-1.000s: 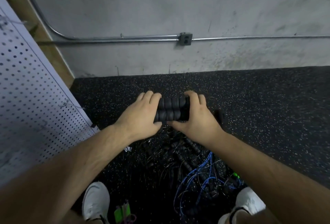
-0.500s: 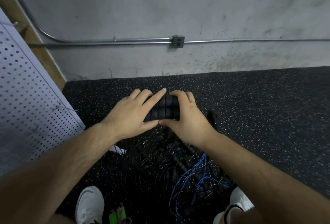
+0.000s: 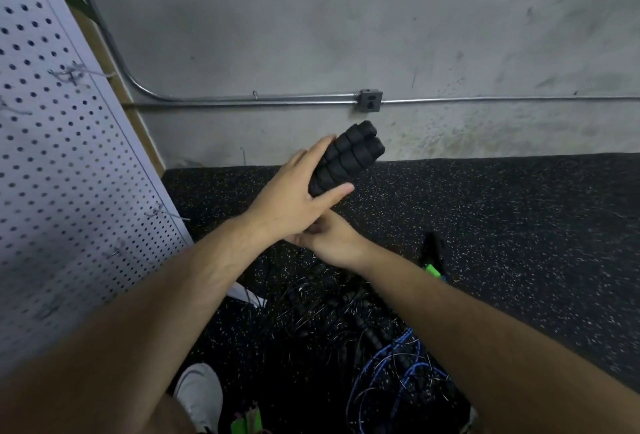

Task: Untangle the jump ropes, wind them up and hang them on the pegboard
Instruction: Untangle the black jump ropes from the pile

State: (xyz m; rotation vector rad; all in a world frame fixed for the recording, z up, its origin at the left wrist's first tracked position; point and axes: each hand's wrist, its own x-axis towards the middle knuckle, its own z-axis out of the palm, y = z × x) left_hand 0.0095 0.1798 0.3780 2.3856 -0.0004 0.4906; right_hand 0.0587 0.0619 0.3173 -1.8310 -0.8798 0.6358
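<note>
My left hand [image 3: 291,201] grips a pair of black ribbed jump-rope handles [image 3: 348,158], side by side, tilted up and to the right above the floor. My right hand [image 3: 332,239] sits just below and behind the left wrist; its fingers are hidden, so what it holds cannot be seen. A tangle of thin black ropes and handles [image 3: 332,309] lies on the floor beneath, with blue rope [image 3: 398,368] mixed in at the lower right. The white pegboard [image 3: 62,174] leans at the left, carrying wire hooks [image 3: 166,215].
Dark speckled rubber flooring [image 3: 519,226] stretches right. A grey concrete wall with a metal conduit and junction box [image 3: 370,100] stands behind. A black and green handle [image 3: 433,260] lies right of my forearm. My white shoe [image 3: 201,395] and green handles [image 3: 247,421] are at the bottom.
The handles went from level, held between both hands, to lifted and tilted in my left hand alone. My right hand dropped beneath the left wrist. The view shifted right and upward.
</note>
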